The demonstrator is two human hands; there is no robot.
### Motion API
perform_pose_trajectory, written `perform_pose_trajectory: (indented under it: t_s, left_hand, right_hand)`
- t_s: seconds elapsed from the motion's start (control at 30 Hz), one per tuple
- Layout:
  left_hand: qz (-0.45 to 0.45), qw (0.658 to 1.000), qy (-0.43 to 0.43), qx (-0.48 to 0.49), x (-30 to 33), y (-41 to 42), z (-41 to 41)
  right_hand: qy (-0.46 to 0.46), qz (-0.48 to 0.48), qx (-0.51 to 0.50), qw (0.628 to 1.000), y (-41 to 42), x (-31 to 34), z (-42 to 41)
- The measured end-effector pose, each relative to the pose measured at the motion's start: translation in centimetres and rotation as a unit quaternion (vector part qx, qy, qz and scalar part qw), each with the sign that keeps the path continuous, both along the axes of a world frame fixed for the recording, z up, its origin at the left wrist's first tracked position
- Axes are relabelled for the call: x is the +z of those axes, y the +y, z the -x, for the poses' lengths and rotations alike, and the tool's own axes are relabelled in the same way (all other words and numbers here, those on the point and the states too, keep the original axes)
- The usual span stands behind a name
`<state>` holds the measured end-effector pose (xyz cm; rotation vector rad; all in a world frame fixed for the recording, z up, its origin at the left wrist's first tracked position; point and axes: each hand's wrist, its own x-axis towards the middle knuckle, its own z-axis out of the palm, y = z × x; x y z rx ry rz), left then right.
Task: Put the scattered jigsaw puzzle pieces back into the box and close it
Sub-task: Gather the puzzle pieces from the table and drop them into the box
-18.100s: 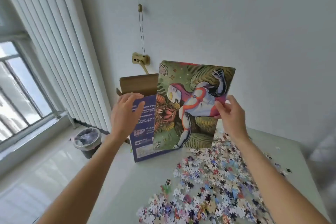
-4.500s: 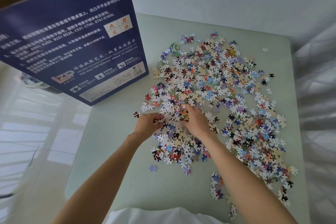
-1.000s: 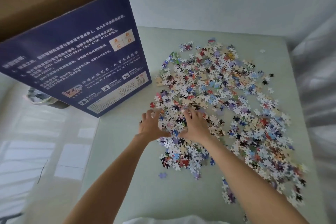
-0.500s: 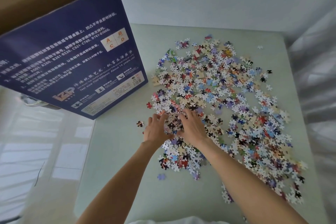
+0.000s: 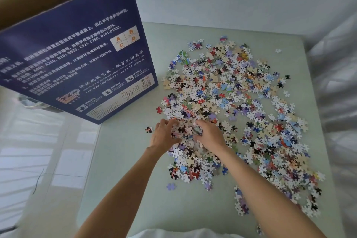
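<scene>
Left hand [image 5: 164, 137] and right hand [image 5: 209, 136] cup a handful of puzzle pieces [image 5: 186, 130] between curled fingers, for transfer to the open box [image 5: 77, 60] at ten o'clock.

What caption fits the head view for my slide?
Left hand and right hand cup a clump of puzzle pieces beside the open blue box on the table.

Left hand [image 5: 164, 135] and right hand [image 5: 209, 135] cupped together, fingers curled inward.
</scene>
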<state>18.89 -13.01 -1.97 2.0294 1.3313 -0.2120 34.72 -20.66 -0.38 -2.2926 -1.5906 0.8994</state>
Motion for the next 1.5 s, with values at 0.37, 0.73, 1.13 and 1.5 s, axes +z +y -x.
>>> perform_pose_trajectory:
  t_s: [0.37,0.73,1.13,1.5]
  left_hand:
    - [-0.014,1.0,0.016,0.004,0.2,-0.4,0.0]
    - [0.001,1.0,0.022,0.022,0.1,-2.1,-2.4]
    - [-0.049,0.994,-0.081,0.053,1.3,-1.1,-0.2]
    - [-0.093,0.984,-0.137,0.069,4.8,-0.9,1.7]
  right_hand:
    - [0.034,-0.013,-0.123,0.992,-2.9,0.0,-2.2]
    - [-0.056,0.056,-0.047,0.996,-3.3,-1.4,0.4]
    - [0.006,-0.008,-0.092,0.996,-2.8,-0.2,0.1]
    - [-0.026,-0.077,-0.09,0.993,-3.6,1.7,-0.9]
